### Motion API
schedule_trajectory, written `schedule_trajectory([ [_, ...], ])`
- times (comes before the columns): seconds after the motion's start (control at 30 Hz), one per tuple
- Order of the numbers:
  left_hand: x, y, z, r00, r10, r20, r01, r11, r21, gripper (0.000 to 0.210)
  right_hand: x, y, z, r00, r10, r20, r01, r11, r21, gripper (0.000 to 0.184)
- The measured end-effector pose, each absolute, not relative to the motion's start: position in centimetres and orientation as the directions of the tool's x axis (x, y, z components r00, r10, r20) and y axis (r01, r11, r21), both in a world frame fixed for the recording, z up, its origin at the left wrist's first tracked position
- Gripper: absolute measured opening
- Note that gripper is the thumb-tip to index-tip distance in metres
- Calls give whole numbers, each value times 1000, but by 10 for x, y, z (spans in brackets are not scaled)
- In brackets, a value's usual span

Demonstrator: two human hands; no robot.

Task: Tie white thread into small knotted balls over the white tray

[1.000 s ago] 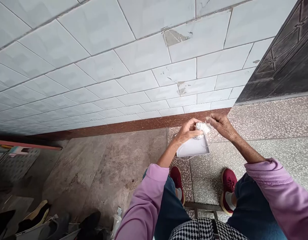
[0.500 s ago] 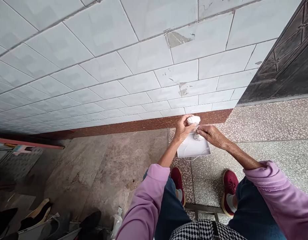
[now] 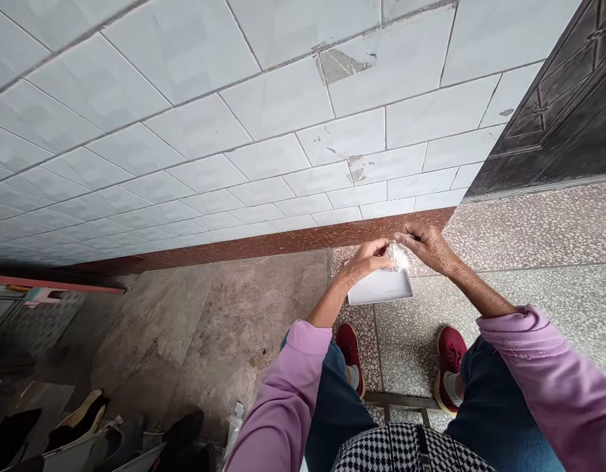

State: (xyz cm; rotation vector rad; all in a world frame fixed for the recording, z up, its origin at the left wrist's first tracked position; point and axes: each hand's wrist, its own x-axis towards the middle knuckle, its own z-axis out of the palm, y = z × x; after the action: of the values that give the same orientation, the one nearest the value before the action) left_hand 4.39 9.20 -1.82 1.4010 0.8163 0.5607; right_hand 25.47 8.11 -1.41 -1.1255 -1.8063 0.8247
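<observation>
A white piece of fluffy yarn work hangs in front of me over a shallow white box lid. My left hand pinches its left side between thumb and fingers. At its upper right, my right hand is closed on a thin dark tool that looks like a crochet hook; most of it is hidden by the fingers. Loose white thread lies in the box lid and trails past its right edge. The yarn work hides the lid's far right corner.
A white tiled wall with a brown base strip rises just beyond my hands. My red shoes stand either side below the lid. Dark shoes lie at lower left; a dark door stands at right.
My right hand has moved up and right, away from the lid. The yarn work has turned and lowered between my hands, and my left hand has lowered slightly. The view has shifted a little.
</observation>
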Motion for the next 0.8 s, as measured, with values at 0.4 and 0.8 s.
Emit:
schedule_trajectory([
  [0.4, 51, 83, -26, 694, 690, -205, -166, 430, 887, 55, 254, 95, -28, -139, 963, 230, 332, 264, -905, 64],
  [0.8, 54, 82, -28, 557, 796, -237, -172, 391, 904, 64, 259, 94, -28, -128, 954, 269, 418, 298, -858, 43],
])
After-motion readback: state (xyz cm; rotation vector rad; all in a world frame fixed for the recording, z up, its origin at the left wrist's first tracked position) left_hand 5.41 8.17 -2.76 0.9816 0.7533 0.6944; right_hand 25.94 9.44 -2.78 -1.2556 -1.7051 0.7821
